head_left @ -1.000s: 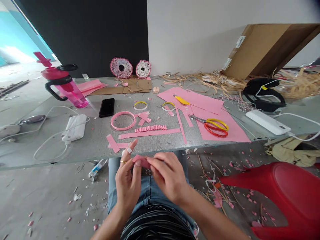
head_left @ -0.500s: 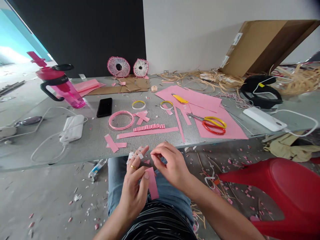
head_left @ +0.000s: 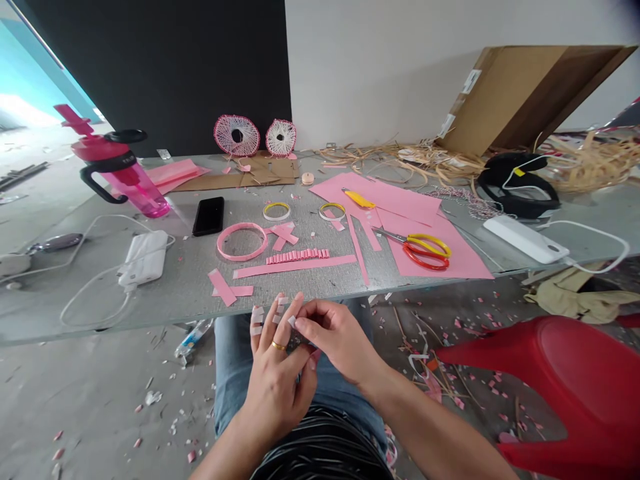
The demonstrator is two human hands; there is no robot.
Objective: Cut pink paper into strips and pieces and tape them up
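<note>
The left hand is raised above the lap with its fingers extended and slightly parted. Small white paper tabs lie on these fingers, and a gold ring is worn on one of them. The right hand is directly beside it, touching or nearly touching at the fingertips. Its fingers are curled and drawn together near the left fingertips. Any item between them is too small to identify, so a grip cannot be confirmed.

A sliver of pink paper shows at the edge of the left hand. The remainder is hidden by the hands, so its shape, and whether either hand holds it, cannot be determined.

Beyond the hands, the worktop carries a long pink paper strip, a pleated pink strip and a pink paper ring. Further right are orange-and-yellow-handled scissors lying on pink paper sheets. A red plastic chair stands to the right, partly cut off by the frame.
</note>
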